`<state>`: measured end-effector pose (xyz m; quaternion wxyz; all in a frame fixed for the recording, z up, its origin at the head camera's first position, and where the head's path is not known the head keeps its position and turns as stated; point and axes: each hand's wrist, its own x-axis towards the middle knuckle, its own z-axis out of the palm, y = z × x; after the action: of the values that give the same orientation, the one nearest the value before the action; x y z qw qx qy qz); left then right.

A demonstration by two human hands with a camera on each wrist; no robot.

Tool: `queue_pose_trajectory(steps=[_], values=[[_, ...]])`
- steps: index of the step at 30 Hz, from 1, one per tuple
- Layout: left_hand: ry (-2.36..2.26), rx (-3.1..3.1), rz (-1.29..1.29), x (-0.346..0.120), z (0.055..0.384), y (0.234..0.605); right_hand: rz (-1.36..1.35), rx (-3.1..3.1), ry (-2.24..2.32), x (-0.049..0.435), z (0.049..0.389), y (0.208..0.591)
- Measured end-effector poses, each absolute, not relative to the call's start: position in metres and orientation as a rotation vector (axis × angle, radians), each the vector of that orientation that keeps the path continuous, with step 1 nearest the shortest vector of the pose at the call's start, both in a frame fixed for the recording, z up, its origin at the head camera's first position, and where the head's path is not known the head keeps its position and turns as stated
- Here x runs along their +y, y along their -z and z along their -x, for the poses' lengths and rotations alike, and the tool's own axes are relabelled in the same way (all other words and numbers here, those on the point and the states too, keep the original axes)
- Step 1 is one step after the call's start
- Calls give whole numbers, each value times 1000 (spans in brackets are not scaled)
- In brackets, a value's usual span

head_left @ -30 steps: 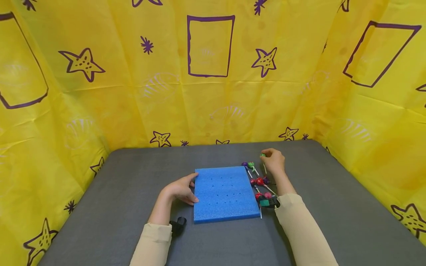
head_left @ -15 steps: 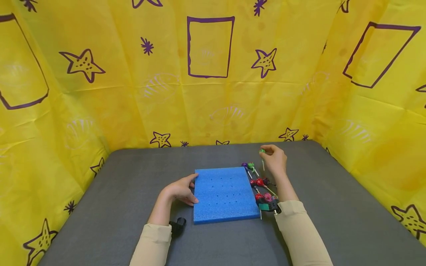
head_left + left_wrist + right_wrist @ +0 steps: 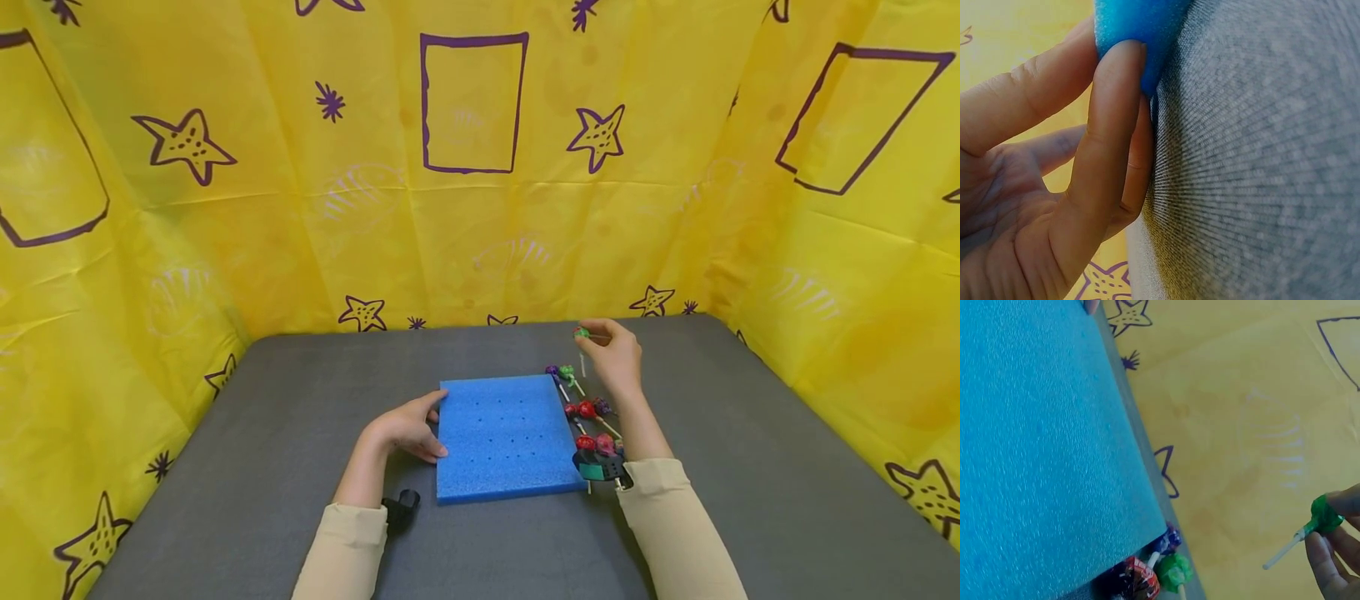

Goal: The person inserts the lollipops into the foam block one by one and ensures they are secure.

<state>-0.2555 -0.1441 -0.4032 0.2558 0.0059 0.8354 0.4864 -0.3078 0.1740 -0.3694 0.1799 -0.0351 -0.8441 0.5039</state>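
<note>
A flat blue foam board [image 3: 498, 475] with several small holes lies on the dark table. At its left edge my left hand [image 3: 408, 427] holds it, thumb and index finger spread along the side. In the left wrist view, fingertips press against the foam's edge. Beyond the board's far right corner, my right hand [image 3: 617, 360] pinches a green-wrapped lollipop [image 3: 1325, 515] by its head. Its white stick points down in the head view, above the table. More wrapped lollipops, including a green one [image 3: 567, 372] and a red one [image 3: 586, 409], lie along the board's right side.
A yellow curtain [image 3: 480, 250] with purple drawings surrounds the dark grey table [image 3: 510, 550] at the back and sides. Each wrist wears a black camera; the right wrist camera [image 3: 598, 468] overlaps the nearest lollipops in the head view.
My right hand has risen slightly, moving away from me and a little left with the green lollipop. My left hand and the foam board stay where they were.
</note>
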Motion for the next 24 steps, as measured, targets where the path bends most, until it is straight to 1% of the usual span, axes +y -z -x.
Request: queue_pose_trajectory(steps=[14,24], values=[[-1331,2256,-12,-144,257,404,22,-2397,-1564,161,301,364],[-1315,2259,2,-145,257,403,-27,-2397,-1706,149,299,368]])
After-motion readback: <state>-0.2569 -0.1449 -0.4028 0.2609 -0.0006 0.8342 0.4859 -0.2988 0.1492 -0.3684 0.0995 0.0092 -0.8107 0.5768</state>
